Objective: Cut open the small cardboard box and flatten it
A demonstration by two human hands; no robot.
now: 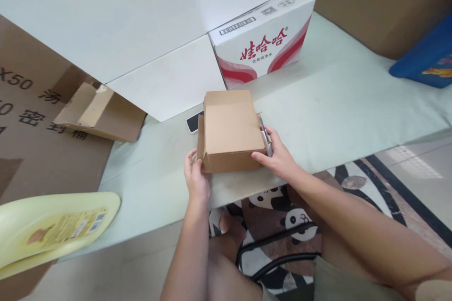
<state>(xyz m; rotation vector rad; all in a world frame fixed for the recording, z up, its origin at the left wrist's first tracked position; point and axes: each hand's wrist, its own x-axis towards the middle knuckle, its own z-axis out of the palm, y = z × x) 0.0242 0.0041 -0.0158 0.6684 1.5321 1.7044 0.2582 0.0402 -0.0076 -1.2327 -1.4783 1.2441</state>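
Observation:
A small brown cardboard box point(231, 122) sits near the front edge of the cloth-covered table, its broad top panel down and side flaps sticking out. My left hand point(197, 178) is closed on the box's lower left corner, fingers at the left flap. At the opposite side, my right hand point(278, 155) grips a silver-grey utility knife point(266, 138) held upright along the right side, with the thumb against the front right corner. Partly hidden behind the box lies a flat dark device with a white rim point(194, 123).
Large white boxes point(169, 80) and a white-and-red water carton point(263, 51) stand behind. Brown cartons point(45, 117) fill the left side; a pale yellow plastic item point(60, 230) is front left. At far right is a blue container point(423, 59). A panda-patterned mat point(300, 218) covers floor below.

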